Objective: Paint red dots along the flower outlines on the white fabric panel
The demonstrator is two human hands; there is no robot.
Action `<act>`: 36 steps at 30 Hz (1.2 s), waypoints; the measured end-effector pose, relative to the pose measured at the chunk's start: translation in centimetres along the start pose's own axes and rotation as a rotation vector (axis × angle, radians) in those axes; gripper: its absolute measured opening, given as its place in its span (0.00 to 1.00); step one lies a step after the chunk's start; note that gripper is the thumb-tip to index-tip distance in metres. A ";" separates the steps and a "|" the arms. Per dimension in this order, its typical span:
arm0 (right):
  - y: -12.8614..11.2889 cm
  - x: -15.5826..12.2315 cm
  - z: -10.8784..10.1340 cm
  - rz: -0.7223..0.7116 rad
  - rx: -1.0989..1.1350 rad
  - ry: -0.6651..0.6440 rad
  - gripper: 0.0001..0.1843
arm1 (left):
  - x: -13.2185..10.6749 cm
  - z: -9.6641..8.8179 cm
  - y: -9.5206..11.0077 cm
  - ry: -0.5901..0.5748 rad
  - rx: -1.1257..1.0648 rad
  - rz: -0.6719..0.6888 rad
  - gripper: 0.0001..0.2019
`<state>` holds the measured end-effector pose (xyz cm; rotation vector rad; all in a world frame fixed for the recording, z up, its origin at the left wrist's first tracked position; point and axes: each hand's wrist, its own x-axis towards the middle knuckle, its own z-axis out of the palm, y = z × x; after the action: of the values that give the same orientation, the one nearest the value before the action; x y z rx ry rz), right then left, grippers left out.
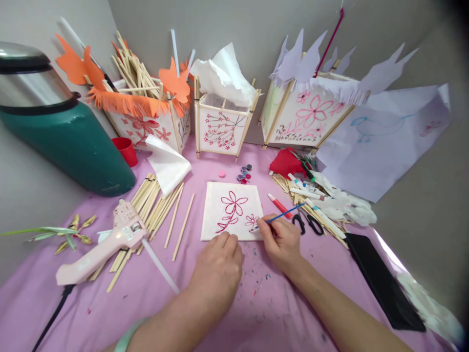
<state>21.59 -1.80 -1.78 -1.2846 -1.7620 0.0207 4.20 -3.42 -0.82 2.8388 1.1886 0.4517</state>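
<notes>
A white paper square (223,227) with a red painted flower lies on the pink cloth (154,313). My right hand (280,239) pinches a thin blue paintbrush (284,215), its tip at a small red flower near the square's right edge. My left hand (218,266) rests curled at the paper's near edge, fingertips pressing on it. A red marker (278,205) lies just right of the paper.
A pink glue gun (106,244) and loose wooden sticks (157,210) lie at left. Three paper lanterns (222,127) stand at the back. Small paint pots (245,174), black scissors (308,224), markers, a black tablet (381,278) and a green flask (62,132) surround the paper.
</notes>
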 end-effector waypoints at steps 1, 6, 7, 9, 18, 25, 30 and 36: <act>-0.1 0.0 0.0 0.028 0.012 0.004 0.09 | 0.0 0.0 0.0 -0.002 0.003 0.001 0.07; 0.7 0.2 -0.3 0.155 -0.041 0.115 0.08 | -0.1 -0.3 0.1 0.001 -0.002 0.005 0.08; 0.9 0.2 -0.4 0.154 -0.062 0.128 0.08 | -0.1 -0.3 0.1 0.000 -0.005 0.003 0.08; 1.3 0.2 -0.5 0.127 -0.090 0.120 0.09 | -0.1 -0.3 0.1 -0.002 -0.008 0.001 0.08; 1.2 0.4 -0.3 0.014 -0.113 0.070 0.06 | 0.0 -0.4 0.0 -0.002 -0.009 0.005 0.08; 0.9 0.2 -0.3 -0.004 -0.082 0.035 0.10 | -0.1 -0.1 0.0 -0.008 0.007 0.026 0.08; 0.5 0.0 -0.1 0.006 -0.055 0.008 0.09 | -0.1 -0.2 0.0 -0.005 0.017 0.018 0.08; -0.1 0.0 0.0 0.187 0.044 -0.009 0.10 | -0.1 -0.2 0.1 -0.006 0.022 0.019 0.08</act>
<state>21.52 -1.87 -1.67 -1.4144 -1.6348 0.1706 4.11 -3.57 -0.69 2.8704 1.1741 0.4332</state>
